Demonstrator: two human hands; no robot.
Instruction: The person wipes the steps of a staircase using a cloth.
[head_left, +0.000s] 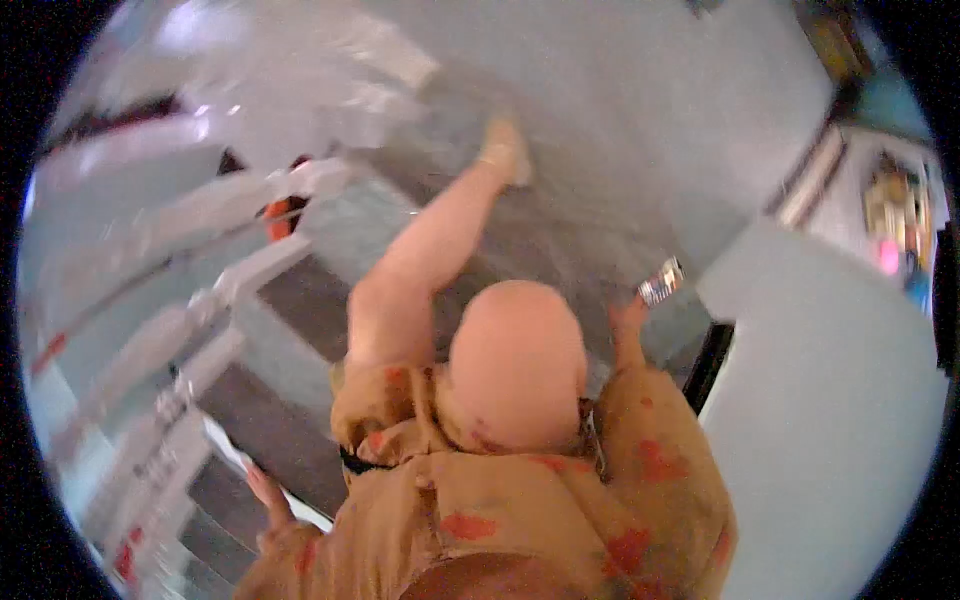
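Note:
My right hand [628, 318], out past the sleeve, is closed on a small rectangular phone-like thing [661, 282] with a light-and-dark patterned face. Blur keeps me from telling exactly what it is. Low on the left, my left hand [268, 497] lies along a thin, bright white strip [228, 446] that shows on both sides of it. The fingers look closed on the strip, and its kind is not clear. Between the hands are my bent knees and a brown garment [460, 510] with red patches. One leg reaches forward to a pale-covered foot [508, 158].
Grey-brown stair treads [270, 425] run beneath me. A white railing with turned balusters [215, 365] stands on the left. On the right is a pale wall [830, 400], with a shelf area holding assorted items [897, 215] beyond. Something orange and black [280, 217] shows past the balusters.

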